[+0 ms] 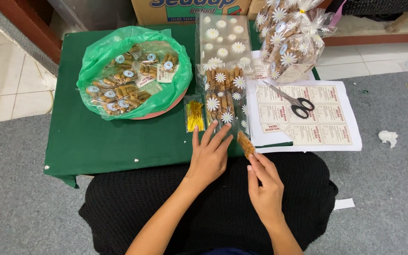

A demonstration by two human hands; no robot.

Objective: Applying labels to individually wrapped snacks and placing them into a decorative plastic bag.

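— At the lower centre of the frame, what are the two hands doing?

— The left hand [209, 153] lies flat with fingers spread, pressing the near end of a clear daisy-print bag [224, 97] on the green cloth table [95, 141]. The right hand [264, 186] pinches a brown snack stick [245, 143] between thumb and fingertips, just beside the bag's mouth.

— Which way does the stick run?

— Its long axis slants from lower right to upper left, the far tip aimed at the bag's opening. The bag itself lies lengthwise up the middle of the frame, glossy and crinkled, with more ridged brown sticks inside it.

— And right beside it?

— A small clear packet of gold twist ties [195, 115], thin and shiny, sits to the left of the bag, near the left fingertips. Above the bag lies a flat stack of empty daisy-print bags [224, 35].

— Other containers?

— In the upper left, a round tray lined with green plastic [133, 71] holds small sealed packs of the same sticks, each with a round sticker. At the upper right, a heap of filled daisy bags [291, 42], tied at the top. Below that, black-handled scissors [293, 101] rest on a white sheet of rectangular labels [327, 127] — flat paper, partly over the table edge. A cardboard box [190, 9] stands behind the table.
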